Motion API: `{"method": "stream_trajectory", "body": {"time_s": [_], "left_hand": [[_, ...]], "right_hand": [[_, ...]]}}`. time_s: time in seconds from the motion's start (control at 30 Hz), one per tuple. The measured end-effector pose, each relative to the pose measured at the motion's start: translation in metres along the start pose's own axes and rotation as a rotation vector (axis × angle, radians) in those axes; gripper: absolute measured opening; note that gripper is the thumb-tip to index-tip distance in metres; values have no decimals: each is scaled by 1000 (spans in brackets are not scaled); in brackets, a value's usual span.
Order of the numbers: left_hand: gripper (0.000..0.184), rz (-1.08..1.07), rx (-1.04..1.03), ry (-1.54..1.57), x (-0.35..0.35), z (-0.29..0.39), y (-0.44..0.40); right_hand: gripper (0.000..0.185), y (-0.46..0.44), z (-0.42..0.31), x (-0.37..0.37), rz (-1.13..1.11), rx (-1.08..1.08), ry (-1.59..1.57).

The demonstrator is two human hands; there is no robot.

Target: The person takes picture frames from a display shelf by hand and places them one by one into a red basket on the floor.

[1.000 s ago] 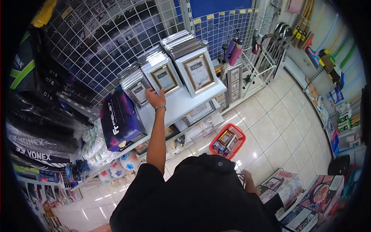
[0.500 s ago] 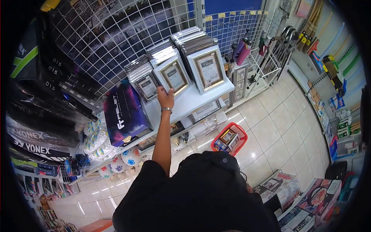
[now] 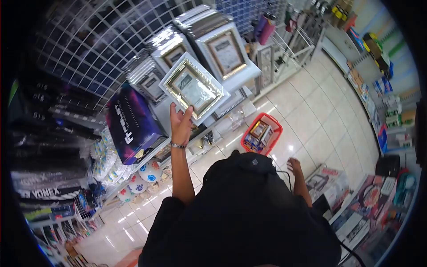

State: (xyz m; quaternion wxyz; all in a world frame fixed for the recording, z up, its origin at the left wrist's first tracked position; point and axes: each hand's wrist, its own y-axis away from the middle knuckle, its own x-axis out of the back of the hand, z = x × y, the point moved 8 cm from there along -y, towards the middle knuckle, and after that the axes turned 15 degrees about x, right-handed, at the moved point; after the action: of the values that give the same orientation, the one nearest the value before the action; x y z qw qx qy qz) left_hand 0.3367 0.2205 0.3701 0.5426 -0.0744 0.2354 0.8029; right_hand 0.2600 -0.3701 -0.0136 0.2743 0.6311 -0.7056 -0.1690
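My left hand grips the lower edge of a picture frame with a gold and silver border, wrapped in shiny plastic. The frame is tilted and raised off the shelf, in front of the stacked frames. Behind it stand a row of small frames, a row of medium frames and a row of larger frames. My right hand hangs over the floor at my side, its fingers loosely apart with nothing in them. A red basket on the floor holds several items, among them a framed piece.
A dark purple box sits left of the frames on the white shelf. A wire grid rises behind. Patterned balls lie below the shelf. Boxed goods stand at the right, near my right arm.
My left hand has lifted a frame from the front of the medium row and drawn it toward me. My right hand has come into view at the right. The camera view has shifted.
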Motion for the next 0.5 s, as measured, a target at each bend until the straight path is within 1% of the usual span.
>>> {"method": "stream_trajectory", "body": {"time_s": [0.03, 0.1, 0.2, 0.3, 0.33, 0.37, 0.4, 0.47, 0.5], "left_hand": [[41, -71, 45, 1, -10, -5, 7], [42, -135, 88, 18, -27, -19, 18], [48, -262, 159, 19, -55, -33, 29], [49, -356, 203, -19, -77, -50, 30], [49, -384, 229, -32, -84, -55, 29], [49, -421, 228, -100, -93, -62, 27], [50, -467, 234, -169, -104, -71, 26], [51, -544, 282, -321, -127, -94, 27], [51, -576, 332, -337, -136, -110, 27]], "right_hand": [[33, -5, -11, -12, -28, 49, 6], [28, -1, -50, -44, -70, 65, -35], [31, 14, -117, -90, -207, 138, -86], [32, 29, -181, -126, -317, 261, -186], [36, 47, -213, -139, -379, 285, -241], [42, 64, -238, -148, -423, 253, -320], [46, 83, -265, -156, -481, 325, -406], [48, 104, -287, -166, -639, 274, -673], [49, 114, -296, -168, -682, 248, -789]]}}
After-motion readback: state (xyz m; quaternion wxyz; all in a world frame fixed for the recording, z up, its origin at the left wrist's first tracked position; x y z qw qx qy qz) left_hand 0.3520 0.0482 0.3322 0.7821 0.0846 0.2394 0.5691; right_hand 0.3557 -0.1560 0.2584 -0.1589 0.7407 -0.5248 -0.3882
